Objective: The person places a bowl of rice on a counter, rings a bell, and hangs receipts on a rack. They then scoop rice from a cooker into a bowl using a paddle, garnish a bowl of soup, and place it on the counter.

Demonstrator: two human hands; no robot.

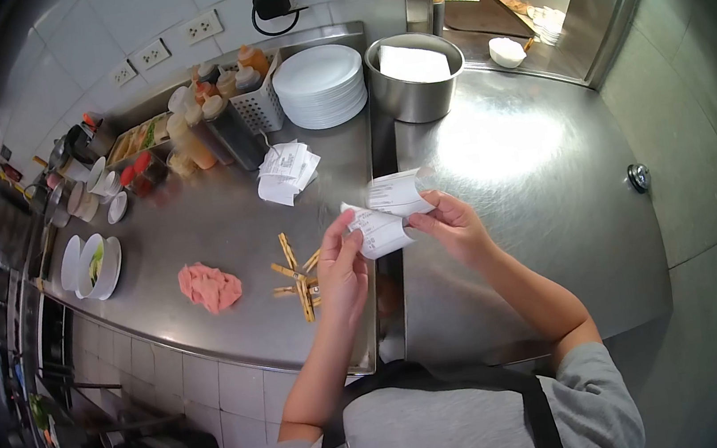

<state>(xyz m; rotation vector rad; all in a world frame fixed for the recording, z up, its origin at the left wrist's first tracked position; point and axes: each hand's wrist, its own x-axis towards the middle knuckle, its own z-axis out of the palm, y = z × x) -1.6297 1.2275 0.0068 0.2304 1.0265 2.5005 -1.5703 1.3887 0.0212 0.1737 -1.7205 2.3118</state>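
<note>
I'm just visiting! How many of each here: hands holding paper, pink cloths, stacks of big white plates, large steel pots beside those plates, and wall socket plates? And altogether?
Hands (left hand and right hand, both on paper): 2
Pink cloth: 1
Plate stack: 1
Large steel pot: 1
Wall socket plates: 3
Total: 8

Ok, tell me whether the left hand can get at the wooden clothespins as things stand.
Probably yes: the wooden clothespins lie on the steel counter beside the left hand, with nothing visible between. That hand's grip on a printed slip would likely need freeing first.
</note>
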